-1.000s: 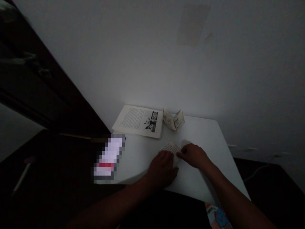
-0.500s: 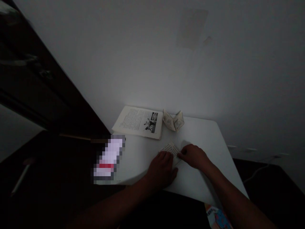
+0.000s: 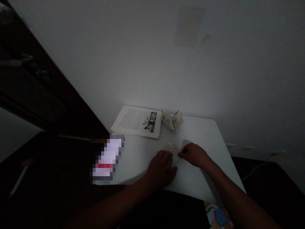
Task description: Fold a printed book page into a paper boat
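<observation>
A small folded piece of printed paper [image 3: 170,148] lies on the white table [image 3: 205,136], mostly covered by my hands. My left hand [image 3: 162,168] rests flat on its near left part, fingers stretched out and pressing down. My right hand [image 3: 194,155] sits at its right edge with the fingertips pinched together on the paper. The room is dim and the paper's folds are hard to make out.
An open book [image 3: 138,121] with text and a black picture lies at the table's back left. A folded paper shape [image 3: 172,120] stands beside it by the wall. A pixelated object [image 3: 107,158] sits at the table's left edge. A colourful printed item [image 3: 218,216] shows below the near edge.
Both hands stay on the folded paper with almost no movement; the view has shifted very slightly.
</observation>
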Tool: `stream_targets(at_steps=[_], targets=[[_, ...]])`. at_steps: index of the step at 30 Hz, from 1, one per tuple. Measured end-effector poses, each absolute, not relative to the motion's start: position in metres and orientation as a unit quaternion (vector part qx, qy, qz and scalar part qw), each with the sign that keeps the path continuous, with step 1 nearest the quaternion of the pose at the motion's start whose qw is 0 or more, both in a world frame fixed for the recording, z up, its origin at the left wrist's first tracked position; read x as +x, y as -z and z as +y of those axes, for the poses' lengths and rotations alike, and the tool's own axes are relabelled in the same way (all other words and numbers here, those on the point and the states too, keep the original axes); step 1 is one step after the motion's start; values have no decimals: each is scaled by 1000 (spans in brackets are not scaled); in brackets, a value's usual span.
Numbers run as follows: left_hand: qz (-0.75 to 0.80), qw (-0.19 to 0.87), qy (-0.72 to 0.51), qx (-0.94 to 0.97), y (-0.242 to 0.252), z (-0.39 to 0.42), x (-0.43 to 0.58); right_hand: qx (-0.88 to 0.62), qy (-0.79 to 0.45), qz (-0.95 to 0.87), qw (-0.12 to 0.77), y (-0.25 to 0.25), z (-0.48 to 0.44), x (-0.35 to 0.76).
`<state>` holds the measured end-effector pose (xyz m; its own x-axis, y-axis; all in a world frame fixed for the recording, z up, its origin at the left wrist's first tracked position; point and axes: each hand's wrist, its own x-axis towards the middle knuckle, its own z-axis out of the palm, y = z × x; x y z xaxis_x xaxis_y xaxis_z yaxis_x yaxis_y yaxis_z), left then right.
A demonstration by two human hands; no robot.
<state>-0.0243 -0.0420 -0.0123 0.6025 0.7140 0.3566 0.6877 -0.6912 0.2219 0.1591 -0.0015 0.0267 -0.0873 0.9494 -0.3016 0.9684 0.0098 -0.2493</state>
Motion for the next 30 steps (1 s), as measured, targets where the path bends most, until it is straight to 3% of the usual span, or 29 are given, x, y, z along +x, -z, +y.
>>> stream_targets(at_steps=[13, 18, 30], targets=[[390, 40, -208, 896, 11, -41, -25, 677, 208, 706, 20, -26, 1, 164], [401, 41, -204, 892, 12, -42, -24, 624, 281, 728, -52, -26, 2, 178], [407, 53, -213, 887, 12, -43, -25, 630, 269, 718, -121, -20, -19, 175]])
